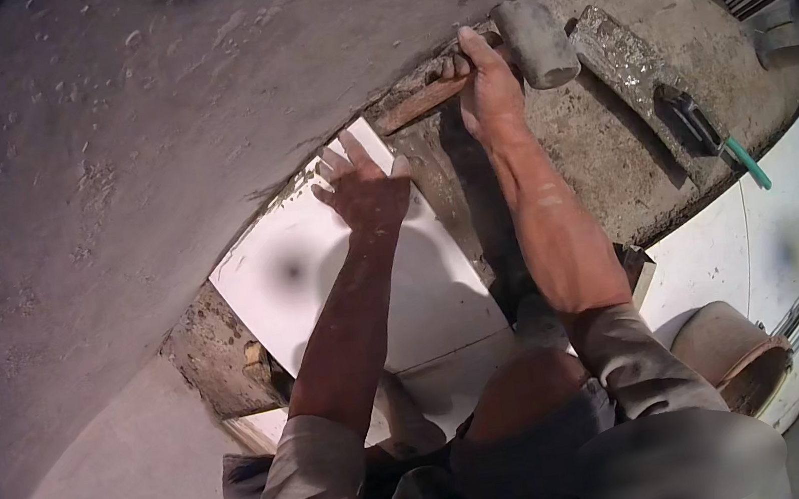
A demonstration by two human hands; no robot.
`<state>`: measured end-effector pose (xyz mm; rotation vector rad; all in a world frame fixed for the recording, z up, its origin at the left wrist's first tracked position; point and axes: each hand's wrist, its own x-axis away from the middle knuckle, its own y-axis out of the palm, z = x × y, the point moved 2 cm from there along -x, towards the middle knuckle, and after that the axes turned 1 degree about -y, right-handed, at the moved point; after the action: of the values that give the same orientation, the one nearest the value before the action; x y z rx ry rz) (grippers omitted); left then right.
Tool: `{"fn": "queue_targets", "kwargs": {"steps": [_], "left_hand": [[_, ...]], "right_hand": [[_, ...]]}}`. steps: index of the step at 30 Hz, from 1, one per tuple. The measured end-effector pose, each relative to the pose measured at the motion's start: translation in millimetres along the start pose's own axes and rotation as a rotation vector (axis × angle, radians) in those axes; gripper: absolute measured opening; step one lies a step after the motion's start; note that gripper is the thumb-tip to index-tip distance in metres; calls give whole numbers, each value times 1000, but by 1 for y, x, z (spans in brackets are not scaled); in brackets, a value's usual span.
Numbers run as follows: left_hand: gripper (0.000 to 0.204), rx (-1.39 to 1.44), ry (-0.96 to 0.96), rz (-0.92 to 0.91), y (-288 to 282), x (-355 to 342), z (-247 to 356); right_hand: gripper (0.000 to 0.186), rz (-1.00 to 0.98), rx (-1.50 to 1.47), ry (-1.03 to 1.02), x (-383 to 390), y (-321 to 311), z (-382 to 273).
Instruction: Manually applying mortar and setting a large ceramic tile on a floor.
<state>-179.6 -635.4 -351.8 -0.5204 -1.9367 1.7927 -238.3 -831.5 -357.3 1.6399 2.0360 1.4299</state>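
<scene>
A large white tile (pixel 435 290) lies against the foot of the rough wall. My left hand (pixel 366 188) rests on its upper end with fingers spread, near the edge by the wall. My right hand (pixel 491 86) is closed around the wooden handle of a mallet; its thick grey head (pixel 536 42) sits to the right of my fist, just above the mortar bed. A cement-smeared metal trowel (pixel 625 58) with a green-tipped handle lies on the mortar to the right of the mallet head.
Rough grey mortar (pixel 582 140) stretches right of the tile, along the plastered wall (pixel 116 166). Laid white tiles (pixel 704 260) border it at lower right, where a brown bucket (pixel 725 343) stands beside some tools. A small yellowish block (pixel 255 357) lies left of the tile.
</scene>
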Motion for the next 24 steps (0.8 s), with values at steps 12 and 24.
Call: {"fn": "queue_targets", "kwargs": {"steps": [12, 24], "left_hand": [[96, -53, -4, -98, 0, 1, 0], [102, -10, -46, -208, -11, -3, 6]], "right_hand": [[16, 15, 36, -68, 6, 12, -75], [22, -127, -90, -51, -5, -15, -65]]}}
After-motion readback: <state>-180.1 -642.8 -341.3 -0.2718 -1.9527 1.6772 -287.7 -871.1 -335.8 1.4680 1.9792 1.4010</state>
